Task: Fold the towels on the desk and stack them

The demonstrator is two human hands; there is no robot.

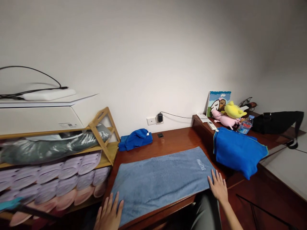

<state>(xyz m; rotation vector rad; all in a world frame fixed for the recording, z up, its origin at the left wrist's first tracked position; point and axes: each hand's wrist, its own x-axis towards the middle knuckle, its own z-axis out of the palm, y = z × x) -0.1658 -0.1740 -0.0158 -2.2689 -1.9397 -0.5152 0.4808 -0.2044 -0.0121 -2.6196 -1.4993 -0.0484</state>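
A greyish-blue towel (158,182) lies spread flat on the brown wooden desk (178,137), with pale lettering near its right end. At the towel's near left corner rests my left hand (109,210), fingers stretched out and slightly apart. My right hand (218,186) lies flat at the towel's right edge, its fingers spread and the fingertips on or beside the cloth. Neither hand grips anything. A bright blue folded cloth (135,140) sits at the back left of the desk. Another bright blue cloth (237,150) hangs over the raised side surface at the right.
Left stands a wooden rack (105,140) with lilac and pink slippers (69,166), a plastic-wrapped bundle (59,145) and a white box (40,118). On the right are plush toys (226,118), a bottle (246,124) and a black bag (275,121). A charger (160,117) sits in the wall socket.
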